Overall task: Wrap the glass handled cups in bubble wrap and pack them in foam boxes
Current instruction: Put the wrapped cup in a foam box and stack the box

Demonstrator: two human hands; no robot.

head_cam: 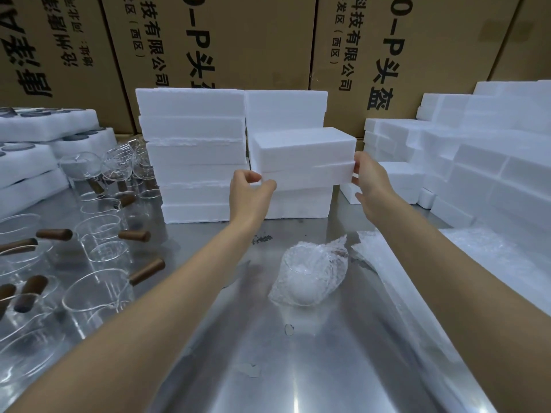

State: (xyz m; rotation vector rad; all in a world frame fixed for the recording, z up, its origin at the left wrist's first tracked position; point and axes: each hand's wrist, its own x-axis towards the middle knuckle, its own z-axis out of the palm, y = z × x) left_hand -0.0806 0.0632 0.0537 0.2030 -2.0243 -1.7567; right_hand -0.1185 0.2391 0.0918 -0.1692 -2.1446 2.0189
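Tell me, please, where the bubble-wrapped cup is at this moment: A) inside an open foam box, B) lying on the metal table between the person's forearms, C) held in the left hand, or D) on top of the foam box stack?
B: the bubble-wrapped cup lies on the metal table, while the left hand and right hand hold a foam box.

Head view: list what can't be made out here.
- Foam box held by left hand and right hand: closed, contents hidden.
- Right hand's fingertips: hidden behind the box's end.
- Wrapped cup: its handle is obscured by bubble wrap.
- Glass cups: the row is cut off by the left edge, so no count.
- Cardboard cartons: print cut off by top edge.
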